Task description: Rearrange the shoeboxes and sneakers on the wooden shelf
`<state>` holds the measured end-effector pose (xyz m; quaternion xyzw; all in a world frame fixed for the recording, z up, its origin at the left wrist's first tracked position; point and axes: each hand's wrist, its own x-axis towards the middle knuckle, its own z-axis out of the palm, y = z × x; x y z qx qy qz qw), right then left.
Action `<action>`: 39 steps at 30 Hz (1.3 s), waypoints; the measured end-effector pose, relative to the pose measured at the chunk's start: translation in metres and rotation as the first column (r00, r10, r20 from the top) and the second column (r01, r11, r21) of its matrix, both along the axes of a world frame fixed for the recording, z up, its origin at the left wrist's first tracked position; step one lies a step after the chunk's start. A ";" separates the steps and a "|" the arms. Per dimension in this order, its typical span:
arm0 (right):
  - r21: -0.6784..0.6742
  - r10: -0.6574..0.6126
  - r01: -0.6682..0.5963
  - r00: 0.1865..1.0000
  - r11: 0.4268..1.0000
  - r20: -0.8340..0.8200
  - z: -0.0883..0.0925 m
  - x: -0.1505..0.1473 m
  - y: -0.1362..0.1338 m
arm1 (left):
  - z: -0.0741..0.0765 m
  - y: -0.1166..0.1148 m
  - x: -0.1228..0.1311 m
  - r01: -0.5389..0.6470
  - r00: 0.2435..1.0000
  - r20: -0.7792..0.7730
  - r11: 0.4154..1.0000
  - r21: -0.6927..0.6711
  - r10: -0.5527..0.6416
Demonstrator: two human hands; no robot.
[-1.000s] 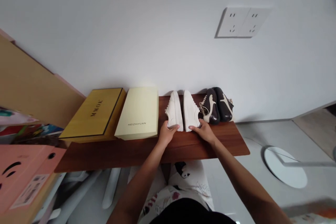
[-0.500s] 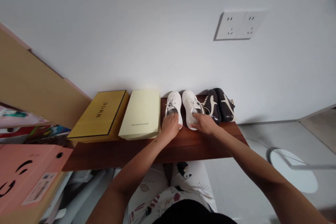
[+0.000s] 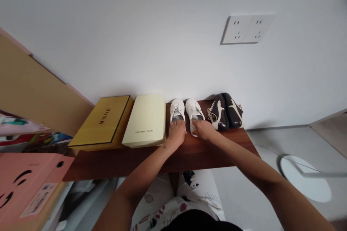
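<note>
Two white lace-up sneakers stand side by side on the dark wooden bench (image 3: 200, 155), toes toward the wall. My left hand (image 3: 177, 131) grips the heel of the left white sneaker (image 3: 176, 107), fingers over its collar. Around the heel of the right white sneaker (image 3: 193, 108) my right hand (image 3: 203, 130) is closed, thumb low at its back. Both heels are partly covered by my hands. Just right of them sits a pair of dark brown sneakers (image 3: 221, 115) with cream stripes and laces, apart from the white pair.
Left of the sneakers lie a cream shoebox (image 3: 146, 115) and a gold shoebox (image 3: 101, 119). A pink box (image 3: 29, 184) stands at the lower left. A wall socket plate (image 3: 248, 29) is above the bench. On the floor at right rests a round white base (image 3: 305, 178).
The right white sneaker has moved left, closer to the left one, and now sits apart from the brown pair. Both toes have straightened toward the wall. The view has tilted slightly up.
</note>
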<state>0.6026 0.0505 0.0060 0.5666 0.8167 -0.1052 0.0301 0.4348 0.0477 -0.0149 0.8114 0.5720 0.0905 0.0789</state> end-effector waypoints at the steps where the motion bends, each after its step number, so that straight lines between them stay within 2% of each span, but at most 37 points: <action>1: 0.001 0.001 -0.001 1.000 1.000 -0.005 -0.001 -0.001 0.001 | -0.001 0.001 0.001 0.003 1.000 0.003 1.000 0.000 -0.003; 5: 0.026 -0.004 0.004 1.000 1.000 -0.011 -0.010 -0.010 0.004 | -0.005 0.003 0.007 0.013 0.999 -0.051 1.000 0.013 -0.012; 8: 0.104 -0.045 0.050 0.998 0.993 -0.048 -0.016 -0.013 -0.002 | -0.003 0.001 0.009 0.007 0.997 -0.077 1.000 0.026 -0.005; 11: 0.217 -0.051 0.104 0.970 0.971 -0.236 -0.024 0.003 -0.022 | 0.004 -0.004 0.008 -0.007 0.999 -0.032 0.999 0.050 0.008; 14: 0.314 -0.029 0.203 0.877 0.928 -0.480 -0.032 0.040 -0.048 | 0.011 -0.014 0.012 0.034 0.993 0.108 0.993 0.115 -0.047; 16: 0.344 -0.099 0.355 0.807 0.869 -0.583 -0.037 0.075 -0.060 | 0.012 -0.021 0.024 0.111 0.958 0.248 0.984 0.136 -0.142; 19: 0.348 -0.277 0.607 0.702 0.714 -0.656 -0.044 0.129 -0.062 | 0.004 -0.026 0.060 0.232 0.849 0.469 0.969 0.078 -0.241; 21: 0.310 -0.400 0.728 0.622 0.612 -0.673 -0.049 0.161 -0.055 | -0.006 -0.024 0.092 0.239 0.793 0.579 0.971 -0.007 -0.191; 22: 0.258 -0.452 0.757 0.587 0.601 -0.671 -0.052 0.174 -0.051 | -0.011 -0.021 0.108 0.214 0.778 0.615 0.975 -0.063 -0.131; 24: 0.087 -0.526 0.751 0.535 0.655 -0.661 -0.057 0.193 -0.041 | -0.020 -0.012 0.136 0.140 0.765 0.643 0.969 -0.201 0.023; 26: -0.080 -0.556 0.682 0.517 0.727 -0.651 -0.061 0.203 -0.034 | -0.026 -0.003 0.155 0.089 0.774 0.617 0.941 -0.325 0.140; 28: -0.126 -0.544 0.631 0.531 0.766 -0.649 -0.061 0.206 -0.029 | -0.029 0.006 0.162 0.074 0.809 0.560 0.915 -0.396 0.177; 30: -0.063 -0.493 0.601 0.585 0.796 -0.644 -0.057 0.207 -0.025 | -0.027 0.013 0.162 0.089 0.857 0.497 0.913 -0.399 0.134; 33: 0.069 -0.422 0.547 0.714 0.834 -0.558 -0.046 0.207 -0.021 | -0.016 0.021 0.158 0.161 0.922 0.387 0.934 -0.318 -0.027; 36: 0.143 -0.411 0.474 0.851 0.869 -0.326 -0.035 0.206 -0.020 | -0.001 0.024 0.159 0.268 0.953 0.206 0.939 -0.218 -0.224; 39: 0.149 -0.378 0.384 0.923 0.911 -0.067 -0.025 0.199 -0.022 | 0.012 0.025 0.165 0.329 0.943 0.003 0.930 -0.166 -0.333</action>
